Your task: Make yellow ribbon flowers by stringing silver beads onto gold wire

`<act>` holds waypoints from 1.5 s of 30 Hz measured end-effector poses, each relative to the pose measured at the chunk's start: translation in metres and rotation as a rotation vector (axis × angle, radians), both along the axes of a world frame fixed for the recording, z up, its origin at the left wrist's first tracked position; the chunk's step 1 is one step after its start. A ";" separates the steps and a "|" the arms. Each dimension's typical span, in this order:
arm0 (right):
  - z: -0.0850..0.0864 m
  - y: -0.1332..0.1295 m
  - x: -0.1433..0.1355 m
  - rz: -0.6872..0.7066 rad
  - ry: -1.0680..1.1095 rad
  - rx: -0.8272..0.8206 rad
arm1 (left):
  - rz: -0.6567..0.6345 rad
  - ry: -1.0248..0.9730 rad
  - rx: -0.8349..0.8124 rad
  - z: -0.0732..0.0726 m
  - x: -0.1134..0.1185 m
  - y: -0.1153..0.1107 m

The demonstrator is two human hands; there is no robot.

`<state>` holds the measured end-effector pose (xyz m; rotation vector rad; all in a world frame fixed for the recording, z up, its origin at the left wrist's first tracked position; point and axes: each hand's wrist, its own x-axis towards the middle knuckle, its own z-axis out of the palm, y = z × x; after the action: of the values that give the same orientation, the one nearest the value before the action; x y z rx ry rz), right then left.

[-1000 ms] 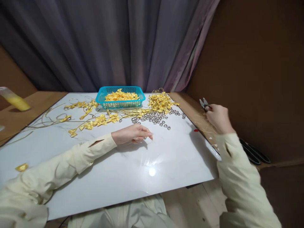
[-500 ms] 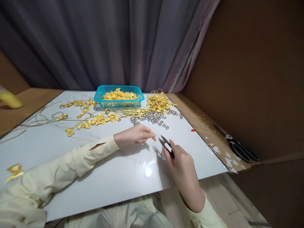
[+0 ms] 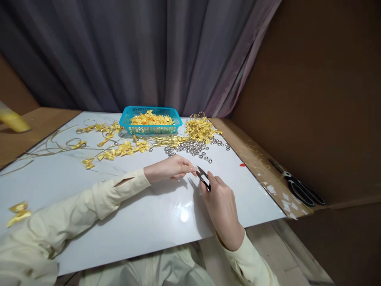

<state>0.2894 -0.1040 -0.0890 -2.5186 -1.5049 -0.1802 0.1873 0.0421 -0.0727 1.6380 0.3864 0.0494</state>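
My right hand (image 3: 218, 198) is wrapped round black thread snips (image 3: 203, 178), whose blades point up and left. The blade tips meet the fingertips of my left hand (image 3: 177, 167), which pinches something too small to make out. Both hands are above the white tabletop (image 3: 154, 222). Just beyond them lies a spread of small silver beads (image 3: 190, 148). Left of the beads are yellow ribbon bows (image 3: 123, 150) on thin cords, and a heaped bunch of yellow bows (image 3: 199, 129) sits behind them.
A blue plastic basket (image 3: 126, 127) of yellow bows stands at the back. Black-handled scissors (image 3: 297, 184) and white paper scraps (image 3: 286, 202) lie on the cardboard at right. One gold bow (image 3: 19, 214) rests near my left sleeve. A yellow bottle-like object (image 3: 13, 119) is at far left.
My right hand has moved left and slightly up, bringing the snips' blades from a small gap to my left fingertips. The blades look closer together. My left hand has barely shifted.
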 end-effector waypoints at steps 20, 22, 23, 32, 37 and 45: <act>0.000 -0.021 0.026 -0.099 -0.161 -0.039 | 0.036 0.056 -0.018 0.000 0.000 -0.001; 0.000 -0.023 0.023 -0.081 -0.162 -0.040 | 0.040 0.064 -0.015 -0.001 0.000 -0.001; 0.000 -0.023 0.020 -0.066 -0.158 -0.039 | 0.040 0.067 -0.014 -0.001 0.000 -0.001; 0.016 -0.028 0.015 -0.121 -0.111 -0.238 | 0.026 0.055 -0.020 0.000 0.000 -0.001; 0.019 -0.057 0.055 -0.178 -0.054 -0.147 | 0.026 0.059 -0.018 -0.001 -0.001 0.001; 0.006 -0.038 0.030 0.073 0.040 0.155 | -0.001 0.059 -0.039 0.001 -0.001 0.000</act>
<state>0.3195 -0.1425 -0.0831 -2.3299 -1.5027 -0.2248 0.1858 0.0420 -0.0719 1.6035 0.4295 -0.0069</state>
